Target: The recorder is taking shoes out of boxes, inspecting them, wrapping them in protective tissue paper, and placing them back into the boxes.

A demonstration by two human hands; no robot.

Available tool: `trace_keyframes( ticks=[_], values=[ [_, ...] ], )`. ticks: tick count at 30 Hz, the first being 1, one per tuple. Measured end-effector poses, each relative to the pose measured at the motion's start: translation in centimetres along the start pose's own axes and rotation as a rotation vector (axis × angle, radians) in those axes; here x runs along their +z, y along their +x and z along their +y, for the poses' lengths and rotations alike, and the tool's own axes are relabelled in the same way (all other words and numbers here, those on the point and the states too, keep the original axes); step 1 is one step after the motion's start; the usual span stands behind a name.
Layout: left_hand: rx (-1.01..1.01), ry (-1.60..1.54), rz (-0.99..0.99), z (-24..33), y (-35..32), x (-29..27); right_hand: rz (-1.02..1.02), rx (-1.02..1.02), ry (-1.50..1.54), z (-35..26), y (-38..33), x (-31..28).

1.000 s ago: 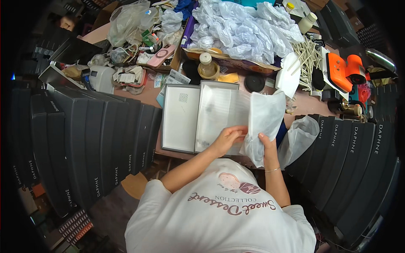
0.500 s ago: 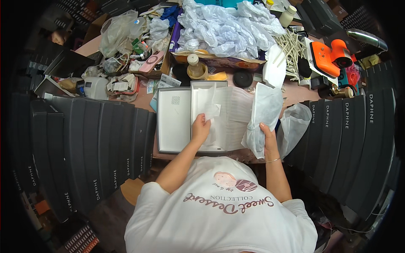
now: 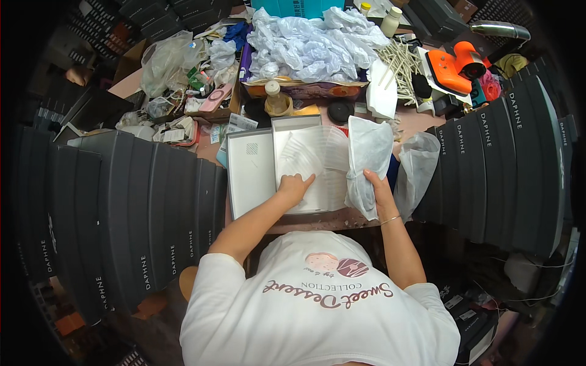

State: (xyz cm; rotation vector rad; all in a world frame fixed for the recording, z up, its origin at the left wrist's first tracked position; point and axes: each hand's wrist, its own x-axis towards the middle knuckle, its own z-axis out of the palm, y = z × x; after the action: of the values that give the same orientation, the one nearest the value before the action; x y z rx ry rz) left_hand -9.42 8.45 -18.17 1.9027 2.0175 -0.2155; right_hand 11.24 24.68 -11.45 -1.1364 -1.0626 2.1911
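My left hand (image 3: pixel 294 188) rests on a thin ribbed white wrapping sheet (image 3: pixel 302 152) inside the white-lined box tray (image 3: pixel 282 129). Its thumb points out to the right, apart from the curled fingers, whose tips are hidden. In my right hand (image 3: pixel 379 190) is a whitish translucent pouch (image 3: pixel 370 149), gripped by its right side with the thumb on top; its contents cannot be made out. The wrapping sheet spreads past the tray's right edge towards this pouch. Left of the tray lies the grey-edged box lid (image 3: pixel 251 177), white inside up.
Dark box stacks (image 3: pixel 131 201) flank me on the left, with more dark boxes (image 3: pixel 500 165) on the right. Another translucent pouch (image 3: pixel 417 171) lies beside my right hand. Behind are a bin of crumpled white paper (image 3: pixel 311 46), a bottle (image 3: pixel 273 91) and an orange device (image 3: pixel 452 70).
The small white slip no longer shows in my left hand, which has moved lower with its thumb spread. The wrapping sheet now lies further across the tray. My right hand still holds the pouch.
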Motion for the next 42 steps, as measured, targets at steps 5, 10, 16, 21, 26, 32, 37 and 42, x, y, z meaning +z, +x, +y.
trace_keyframes(
  ticks=[5, 10, 16, 21, 26, 32, 37, 42],
  values=[
    [0.365, 0.110, -0.020, 1.4, -1.0, 0.9, -0.028, -0.002, -0.008, 0.0, -0.4, 0.6],
    [-0.228, 0.030, 0.017, -2.8, 1.4, -1.2, -0.019, -0.070, -0.107, 1.3, -0.5, 0.1],
    [-0.034, 0.307, 0.037, -3.0, 0.7, -0.9, -0.024, -0.041, -0.035, 1.6, -0.8, 0.4],
    [-0.251, 0.044, -0.045, -2.5, 2.8, -0.7, -0.009, -0.056, -0.063, 1.8, -1.1, -0.4],
    [-0.023, 0.055, -0.026, -3.2, 0.7, -1.1, 0.006, -0.073, -0.120, 1.5, -1.2, -0.7],
    [-0.374, -0.530, 0.396, -4.3, -4.3, -7.3, 0.308, -0.316, -0.564, -1.9, -1.6, -3.8],
    [-0.738, -1.092, 0.613, -7.7, -7.3, -2.8, -0.037, -0.467, -0.095, -7.6, -6.7, 7.0],
    [-0.788, -1.164, 0.855, -9.1, -10.8, -1.4, -0.321, 0.001, -0.228, 1.7, -0.6, 13.0]
  ],
)
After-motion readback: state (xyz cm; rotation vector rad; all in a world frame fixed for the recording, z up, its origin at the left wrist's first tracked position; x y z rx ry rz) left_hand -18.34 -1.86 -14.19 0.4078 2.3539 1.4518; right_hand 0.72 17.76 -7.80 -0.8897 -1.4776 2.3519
